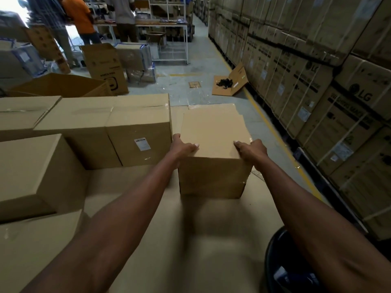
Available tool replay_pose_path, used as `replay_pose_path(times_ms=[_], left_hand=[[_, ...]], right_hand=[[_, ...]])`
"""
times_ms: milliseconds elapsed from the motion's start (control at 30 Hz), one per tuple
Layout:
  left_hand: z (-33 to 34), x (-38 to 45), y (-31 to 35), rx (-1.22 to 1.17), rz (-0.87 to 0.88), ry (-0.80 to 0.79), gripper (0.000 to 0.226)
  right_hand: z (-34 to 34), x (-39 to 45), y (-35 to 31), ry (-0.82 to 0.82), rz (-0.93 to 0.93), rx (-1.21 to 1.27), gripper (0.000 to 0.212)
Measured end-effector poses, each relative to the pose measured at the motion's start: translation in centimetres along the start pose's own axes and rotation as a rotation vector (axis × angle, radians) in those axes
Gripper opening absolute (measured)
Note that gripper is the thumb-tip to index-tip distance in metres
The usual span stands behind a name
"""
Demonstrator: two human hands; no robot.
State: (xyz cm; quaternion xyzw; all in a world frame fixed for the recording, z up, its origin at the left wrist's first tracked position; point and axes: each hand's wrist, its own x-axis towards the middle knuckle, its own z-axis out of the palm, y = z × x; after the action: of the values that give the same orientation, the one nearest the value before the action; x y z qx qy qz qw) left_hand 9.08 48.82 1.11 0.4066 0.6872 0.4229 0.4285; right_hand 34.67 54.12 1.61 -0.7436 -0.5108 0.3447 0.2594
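Note:
A plain brown cardboard box [213, 136] stands upright on a layer of larger cartons [169, 229] in front of me. My left hand [183, 146] grips its near left top corner, thumb on the lid and fingers down the left side. My right hand [251, 152] grips the near right top corner the same way. Both arms reach straight out from the bottom of the view.
Sealed cartons [137, 132] stand to the left, one with a white label. A wall of stacked LG cartons [317, 81] lines the right. A flattened carton [230, 83] lies on the floor aisle. People stand at shelving [169, 28] far back. A dark round object [281, 265] sits bottom right.

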Motion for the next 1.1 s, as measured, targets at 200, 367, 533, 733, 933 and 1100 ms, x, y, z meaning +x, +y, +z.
replay_pose_path(times_ms=[200, 367, 533, 733, 933, 1100], left_hand=[[-1.2, -7.8, -1.8, -0.031, -0.039, 0.045, 0.083], [-2.6, -15.0, -5.4, -0.032, -0.054, 0.157, 0.077], [-5.1, -22.7, -8.5, -0.029, 0.014, 0.208, 0.062], [-8.4, -29.2, -11.1, -0.022, 0.122, 0.200, 0.071], [-8.2, -34.7, -15.2, -0.047, 0.189, 0.193, 0.091], [-7.6, -38.9, -19.9, -0.054, 0.239, 0.246, 0.101]], right_hand=[[-1.1, -6.2, 1.2, -0.084, -0.069, -0.108, 0.086], [-1.2, -12.4, 3.1, -0.160, -0.117, -0.108, 0.090], [-0.4, -19.4, 4.4, -0.186, -0.153, -0.092, 0.091], [0.9, -27.3, 7.0, -0.147, -0.217, 0.047, 0.065], [0.9, -32.9, 11.4, -0.059, -0.219, 0.203, 0.065], [1.5, -37.8, 16.0, -0.010, -0.225, 0.295, 0.069]])
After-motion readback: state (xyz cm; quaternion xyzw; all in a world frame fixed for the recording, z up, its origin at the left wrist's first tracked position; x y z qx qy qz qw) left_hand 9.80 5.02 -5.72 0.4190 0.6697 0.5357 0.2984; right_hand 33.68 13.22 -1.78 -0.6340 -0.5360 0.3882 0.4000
